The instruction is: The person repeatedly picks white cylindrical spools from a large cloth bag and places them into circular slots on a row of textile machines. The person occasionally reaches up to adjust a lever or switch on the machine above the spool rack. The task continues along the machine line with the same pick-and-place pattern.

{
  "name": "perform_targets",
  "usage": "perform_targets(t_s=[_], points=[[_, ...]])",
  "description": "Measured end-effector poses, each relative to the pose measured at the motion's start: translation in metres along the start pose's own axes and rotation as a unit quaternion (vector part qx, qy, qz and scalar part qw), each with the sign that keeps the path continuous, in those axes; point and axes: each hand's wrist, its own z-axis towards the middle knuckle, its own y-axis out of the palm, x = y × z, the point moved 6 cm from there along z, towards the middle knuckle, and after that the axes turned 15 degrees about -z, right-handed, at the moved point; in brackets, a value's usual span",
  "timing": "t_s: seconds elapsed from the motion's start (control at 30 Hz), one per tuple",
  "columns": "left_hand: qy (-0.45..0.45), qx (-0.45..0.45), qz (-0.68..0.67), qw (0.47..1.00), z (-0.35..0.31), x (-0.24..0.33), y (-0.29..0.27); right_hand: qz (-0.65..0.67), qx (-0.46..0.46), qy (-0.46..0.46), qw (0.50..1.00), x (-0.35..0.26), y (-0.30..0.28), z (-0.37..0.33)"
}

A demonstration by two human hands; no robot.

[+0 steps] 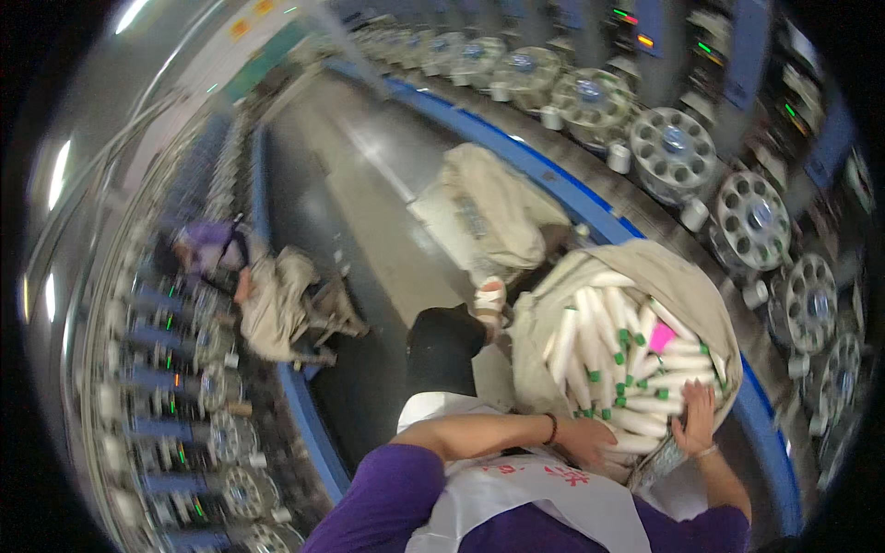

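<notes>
"Machines with round, holed discs line the right of the sack, and a blue rail runs between. What's on its left?"

"Grey floor, then, well apart from the sack, a co-worker in purple, blurred, beside some beige cloth. Another beige bundle sits just beyond the sack."

"And inside it?"

"White bobbins, many with green ends, piled across its mouth. One pink slip lies on them, right of the sack's middle."

"Where are the hands?"

"Left hand is at the sack's near edge, against the bobbins; its fingertips don't show clearly, so I can't tell if it grips one. Right hand rests on bobbins at the sack's right side, near the rim, thumb apart from fingers."

"Anything worn?"

"Dark band on the left wrist, pale band on the right."
</notes>
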Motion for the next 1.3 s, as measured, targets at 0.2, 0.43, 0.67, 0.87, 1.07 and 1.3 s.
perform_targets(t_s=[0.2, 0.43, 0.67, 0.87, 1.07, 1.3], points=[[-0.063, -0.019, -0.039, 0.997, -0.018, 0.015, -0.055, 0.002, 0.025, 0.073, 0.997, 0.008, -0.005, -0.001], [0.056, 0.22, 0.201, 0.953, -0.049, 0.044, -0.15, -0.005, 0.027, 0.078, 0.997, -0.001, -0.016, 0.005], [-0.058, -0.026, 0.375, 0.925, -0.033, 0.06, -0.139, 0.004, 0.043, 0.07, 0.997, 0.007, -0.018, -0.002], [-0.077, -0.133, 0.538, 0.829, -0.027, 0.055, -0.137, 0.063, 0.109, 0.195, 0.973, -0.043, -0.029, 0.029], [-0.028, -0.153, 0.6, 0.785, -0.036, 0.037, -0.132, 0.041, -0.076, 0.184, 0.979, -0.158, 0.034, 0.065], [-0.122, -0.267, 0.621, 0.727, -0.042, 0.038, -0.132, 0.331, 0.015, 0.496, 0.802, -0.093, -0.036, -0.057]])
